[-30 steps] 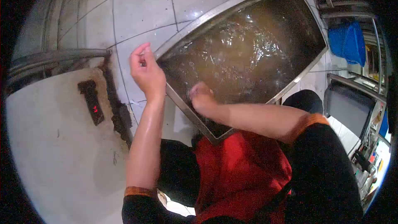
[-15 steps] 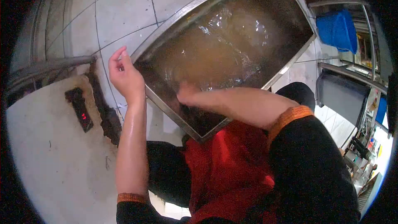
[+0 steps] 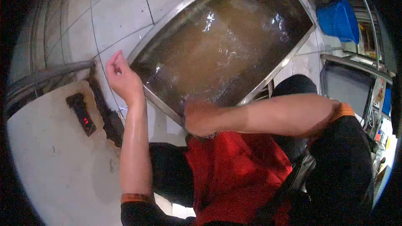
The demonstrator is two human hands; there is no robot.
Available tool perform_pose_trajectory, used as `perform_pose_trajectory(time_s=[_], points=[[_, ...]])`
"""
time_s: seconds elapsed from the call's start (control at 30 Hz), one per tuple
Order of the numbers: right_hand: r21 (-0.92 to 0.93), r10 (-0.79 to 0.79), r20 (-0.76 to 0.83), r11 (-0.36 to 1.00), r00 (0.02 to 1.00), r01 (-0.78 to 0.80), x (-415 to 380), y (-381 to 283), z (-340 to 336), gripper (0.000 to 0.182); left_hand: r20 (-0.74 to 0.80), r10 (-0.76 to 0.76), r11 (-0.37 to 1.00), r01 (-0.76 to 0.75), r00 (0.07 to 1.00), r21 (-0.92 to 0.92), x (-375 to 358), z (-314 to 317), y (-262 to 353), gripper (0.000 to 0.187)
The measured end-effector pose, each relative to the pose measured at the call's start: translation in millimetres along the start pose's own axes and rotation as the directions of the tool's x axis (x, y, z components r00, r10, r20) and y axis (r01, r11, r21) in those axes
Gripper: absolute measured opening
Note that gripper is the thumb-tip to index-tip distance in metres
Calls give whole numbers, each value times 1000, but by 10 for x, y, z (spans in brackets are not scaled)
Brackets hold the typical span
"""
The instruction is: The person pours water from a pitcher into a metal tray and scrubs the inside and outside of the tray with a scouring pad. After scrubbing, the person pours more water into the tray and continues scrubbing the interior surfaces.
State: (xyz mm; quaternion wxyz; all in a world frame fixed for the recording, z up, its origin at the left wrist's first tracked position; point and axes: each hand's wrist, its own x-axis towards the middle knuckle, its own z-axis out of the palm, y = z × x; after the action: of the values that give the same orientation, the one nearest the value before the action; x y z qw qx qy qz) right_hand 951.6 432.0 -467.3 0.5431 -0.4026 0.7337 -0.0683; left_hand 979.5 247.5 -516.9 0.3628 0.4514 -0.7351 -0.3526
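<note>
A rectangular metal basin (image 3: 153, 30) holds murky brown water (image 3: 209, 54) with ripples and bright glints on its surface. Over the basin's near corner is my right hand (image 3: 203, 117), smeared by motion, its fingers hidden from me. Whether it holds anything cannot be made out. My left hand (image 3: 124, 77) is raised just outside the basin's left rim, wrist bent, with loosely curled fingers, a gap beside the thumb and nothing visible in it. The forearm below it looks wet.
A pale panel (image 3: 54, 142) with a small red-lit display (image 3: 86, 121) stands at the left. White floor tiles (image 3: 119, 8) surround the basin. To the right are a blue bucket (image 3: 338, 21), a metal rack (image 3: 358, 65) and a grey bin (image 3: 347, 88). My red apron (image 3: 238, 163) is close below.
My right hand has come out of the water toward me, to the basin's near corner, its elbow swinging right. The water's ripples have shifted. My left hand stays almost where it was.
</note>
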Motion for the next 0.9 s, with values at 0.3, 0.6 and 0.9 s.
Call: perform_pose_trajectory(time_s=[0.3,0.6,0.9], points=[[-80,-65,247,993,967,87,1183,630,458,28,39,-9,1000,9,999,10,38,20,36,21],[-322,-239,279,889,930,325,539,483,291,28,55,22,998,-25,998,50,6,-27,-35,22],[248,-176,74,957,982,153,-138,104,-350,23,62,68,995,-72,996,64,28,-38,-72,22]])
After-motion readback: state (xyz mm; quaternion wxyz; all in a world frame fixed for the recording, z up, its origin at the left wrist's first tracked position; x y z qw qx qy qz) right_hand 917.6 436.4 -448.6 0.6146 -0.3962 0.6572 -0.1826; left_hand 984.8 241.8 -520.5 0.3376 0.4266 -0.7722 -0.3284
